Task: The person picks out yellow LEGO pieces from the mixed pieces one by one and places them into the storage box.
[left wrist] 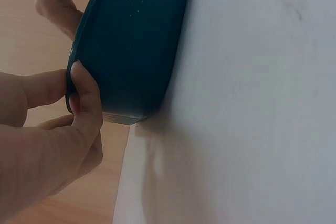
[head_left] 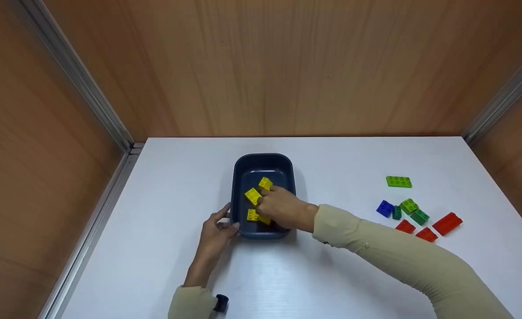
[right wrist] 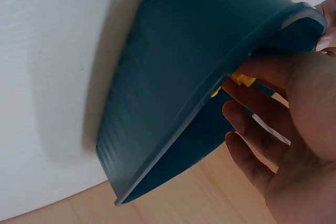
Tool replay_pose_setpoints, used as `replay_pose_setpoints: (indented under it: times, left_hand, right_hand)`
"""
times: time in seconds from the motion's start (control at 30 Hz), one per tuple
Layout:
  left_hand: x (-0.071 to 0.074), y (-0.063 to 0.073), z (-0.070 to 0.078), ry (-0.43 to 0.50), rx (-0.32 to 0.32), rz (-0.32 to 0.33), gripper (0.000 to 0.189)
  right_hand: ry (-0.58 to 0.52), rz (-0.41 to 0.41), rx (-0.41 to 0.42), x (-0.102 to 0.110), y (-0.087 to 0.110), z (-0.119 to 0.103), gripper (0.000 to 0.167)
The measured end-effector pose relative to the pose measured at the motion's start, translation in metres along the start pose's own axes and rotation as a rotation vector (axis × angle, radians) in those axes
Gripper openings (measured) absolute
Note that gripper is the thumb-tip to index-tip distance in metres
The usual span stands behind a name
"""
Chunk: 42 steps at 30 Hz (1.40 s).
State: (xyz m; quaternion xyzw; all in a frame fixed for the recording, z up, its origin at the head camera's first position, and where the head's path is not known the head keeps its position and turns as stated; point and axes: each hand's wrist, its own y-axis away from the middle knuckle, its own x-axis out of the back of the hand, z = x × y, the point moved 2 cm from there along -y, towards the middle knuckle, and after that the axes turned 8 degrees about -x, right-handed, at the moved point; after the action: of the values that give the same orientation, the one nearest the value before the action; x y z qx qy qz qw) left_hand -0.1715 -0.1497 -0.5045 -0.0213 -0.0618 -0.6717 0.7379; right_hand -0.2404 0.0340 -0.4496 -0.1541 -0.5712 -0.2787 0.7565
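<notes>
A dark blue tray [head_left: 263, 161] stands on the white table, holding several yellow bricks [head_left: 253, 196]. My left hand [head_left: 214, 235] grips its left rim; in the left wrist view, the thumb and fingers of that hand [left wrist: 63, 124] pinch the edge from both sides. From the right, my right hand [head_left: 283, 207] reaches over the rim and down among the bricks. The right wrist view shows a yellow brick [right wrist: 242, 79] between thumb and index finger, while the other fingers [right wrist: 247, 124] curl loosely. Part of the bricks is hidden under the right hand.
On the table's right side lie loose bricks: a light green one [head_left: 399, 181], a blue one [head_left: 384, 208], dark green ones [head_left: 419, 216] and red ones [head_left: 447, 223]. A wooden panel [head_left: 261, 66] rises along the back, with more panels at both sides.
</notes>
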Motion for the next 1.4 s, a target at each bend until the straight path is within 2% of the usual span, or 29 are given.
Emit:
replay_pose_setpoints:
  times: [0.47, 0.87, 1.4]
  left_hand:
    - [0.000, 0.001, 0.000, 0.019, 0.001, -0.008, 0.061]
    - [0.000, 0.000, -0.001, -0.008, 0.006, 0.007, 0.062]
    - [0.000, -0.001, -0.001, -0.022, 0.000, 0.007, 0.063]
  right_hand:
    - [-0.031, -0.036, -0.016, -0.006, -0.002, -0.001, 0.034]
    - [-0.023, -0.002, 0.005, -0.009, -0.001, -0.006, 0.029]
    - [-0.025, -0.014, 0.014, -0.010, -0.002, -0.006, 0.030]
